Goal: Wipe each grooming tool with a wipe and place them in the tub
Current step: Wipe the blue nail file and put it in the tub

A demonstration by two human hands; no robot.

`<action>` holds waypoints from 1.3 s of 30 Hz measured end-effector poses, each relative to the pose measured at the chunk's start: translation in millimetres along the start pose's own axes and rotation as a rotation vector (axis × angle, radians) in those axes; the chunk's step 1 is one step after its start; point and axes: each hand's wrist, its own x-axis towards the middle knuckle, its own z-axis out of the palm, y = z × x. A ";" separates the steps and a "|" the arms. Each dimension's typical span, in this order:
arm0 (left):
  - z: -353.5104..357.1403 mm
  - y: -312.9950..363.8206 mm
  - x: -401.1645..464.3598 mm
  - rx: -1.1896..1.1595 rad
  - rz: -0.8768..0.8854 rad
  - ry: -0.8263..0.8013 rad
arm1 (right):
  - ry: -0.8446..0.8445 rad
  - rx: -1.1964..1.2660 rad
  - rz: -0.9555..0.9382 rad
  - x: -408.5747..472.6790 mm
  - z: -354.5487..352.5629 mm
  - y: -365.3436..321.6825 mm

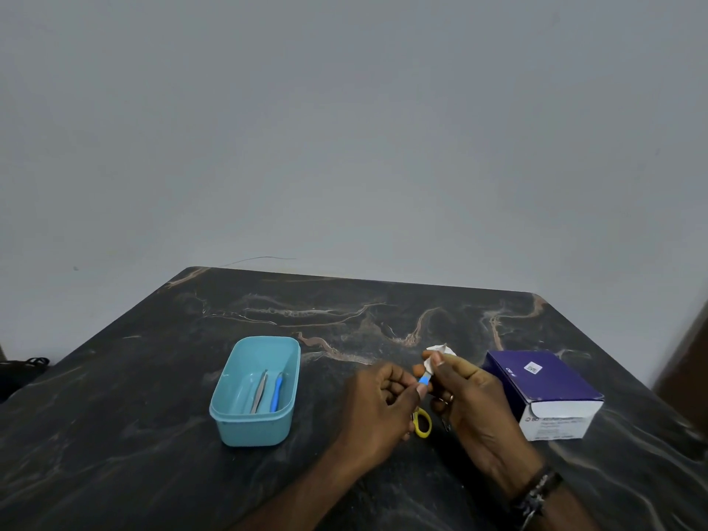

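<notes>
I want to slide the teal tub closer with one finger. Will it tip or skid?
The teal tub looks like thin plastic holding only the tweezers and a blue-handled tool, so it is probably light. Its broad base and low walls suggest it would skid rather than tip on the smooth-looking table. The loose tools may rattle.

one tub (pixel 226 412), two tools inside, one box (pixel 544 392)

- Illumination: dim, even, cool; no source is seen in frame.
- Shadows: soft and faint, noted under the tub (pixel 254 392) and hands.
- Glare: a weak sheen is recorded across the dark marbled table (pixel 153 435).
- Distortion: wide-angle bending is seen at the frame edges.
- Sharpness: slightly soft throughout; box (pixel 544 392) print is unreadable.
</notes>
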 end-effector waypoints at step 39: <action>-10.6 6.8 4.4 -0.096 0.126 0.283 | 0.008 0.019 -0.033 3.9 -9.2 -4.4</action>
